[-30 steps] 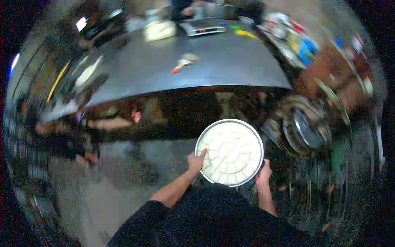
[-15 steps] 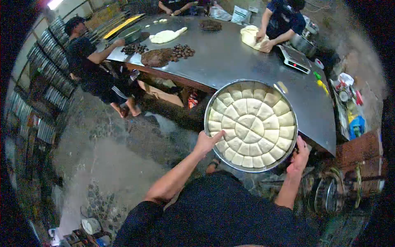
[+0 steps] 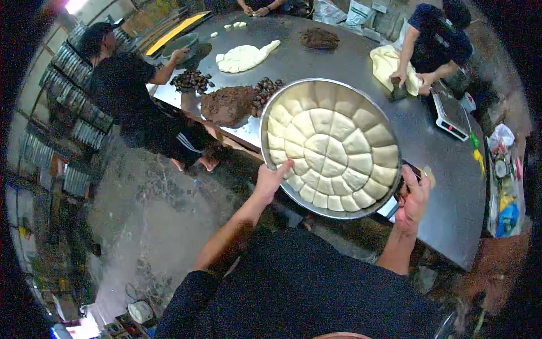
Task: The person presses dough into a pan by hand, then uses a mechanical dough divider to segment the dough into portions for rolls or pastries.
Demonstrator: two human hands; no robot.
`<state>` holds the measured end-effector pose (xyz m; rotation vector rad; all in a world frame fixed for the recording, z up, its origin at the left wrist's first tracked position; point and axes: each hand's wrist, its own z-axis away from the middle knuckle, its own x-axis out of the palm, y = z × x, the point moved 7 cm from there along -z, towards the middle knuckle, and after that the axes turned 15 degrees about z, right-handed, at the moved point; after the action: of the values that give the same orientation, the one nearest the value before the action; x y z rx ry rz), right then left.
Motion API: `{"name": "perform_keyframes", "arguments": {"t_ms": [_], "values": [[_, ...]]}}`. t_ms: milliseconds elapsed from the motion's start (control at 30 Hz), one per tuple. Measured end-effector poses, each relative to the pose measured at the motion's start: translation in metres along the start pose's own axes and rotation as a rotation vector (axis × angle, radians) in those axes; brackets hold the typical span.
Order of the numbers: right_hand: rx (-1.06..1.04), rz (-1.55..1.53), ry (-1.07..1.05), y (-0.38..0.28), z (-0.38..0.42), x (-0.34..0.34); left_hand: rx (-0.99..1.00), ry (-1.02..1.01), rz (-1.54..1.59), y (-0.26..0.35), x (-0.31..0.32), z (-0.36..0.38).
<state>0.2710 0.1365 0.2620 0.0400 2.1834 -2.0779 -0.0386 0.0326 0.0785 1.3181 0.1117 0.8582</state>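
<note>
A large round metal pan [image 3: 397,164] is held up in front of me, tilted, its near edge lower. Pale dough [image 3: 326,148], cut into rings of pieces around a quartered centre, fills it. My left hand [image 3: 271,182] grips the pan's lower left rim, thumb over the edge onto the outer dough pieces. On the right side, my right hand [image 3: 412,200] is closed at the rim, with its fingers partly hidden. The pan's far edge overlaps the metal table [image 3: 316,63] in this view.
On the table are a brown mound [image 3: 228,106], dark round pieces [image 3: 192,82], flattened dough [image 3: 245,57] and a digital scale [image 3: 450,116]. One person [image 3: 121,85] stands at left; another person [image 3: 437,39] handles dough at right. Metal trays [image 3: 73,93] line the left wall.
The pan has moved up and slightly left in view, tilting more, with both hands still on it. The view has shifted, and the person at right now has a dark tool at the dough.
</note>
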Motion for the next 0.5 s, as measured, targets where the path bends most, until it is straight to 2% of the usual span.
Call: {"name": "perform_keyframes", "arguments": {"t_ms": [67, 100, 200, 233, 333, 400, 433, 467, 500], "values": [[-0.005, 0.002, 0.005, -0.018, -0.064, 0.088, 0.046, -0.032, 0.170, 0.039, -0.027, -0.091], [-0.027, 0.005, -0.044, -0.026, -0.096, 0.131, 0.025, -0.036, 0.140, 0.057, -0.040, -0.133], [-0.048, 0.060, -0.074, -0.039, -0.112, 0.162, 0.050, -0.004, 0.167, 0.049, -0.044, -0.173], [-0.094, 0.066, -0.102, -0.045, -0.127, 0.194, 0.045, -0.026, 0.181, 0.054, -0.055, -0.212], [-0.157, 0.103, -0.097, -0.067, -0.189, 0.329, -0.119, -0.046, 0.250, 0.112, -0.095, -0.350], [-0.220, 0.255, -0.040, -0.078, -0.227, 0.404, -0.098, -0.068, 0.259, 0.153, -0.115, -0.427], [-0.241, 0.286, -0.001, -0.078, -0.255, 0.447, 0.159, -0.026, 0.009, 0.194, -0.128, -0.466], [-0.199, 0.328, -0.094, -0.082, -0.281, 0.492, 0.413, 0.020, -0.243, 0.238, -0.136, -0.494], [-0.213, 0.350, -0.122, -0.083, -0.310, 0.533, 0.525, -0.075, -0.218, 0.276, -0.131, -0.515]]}}
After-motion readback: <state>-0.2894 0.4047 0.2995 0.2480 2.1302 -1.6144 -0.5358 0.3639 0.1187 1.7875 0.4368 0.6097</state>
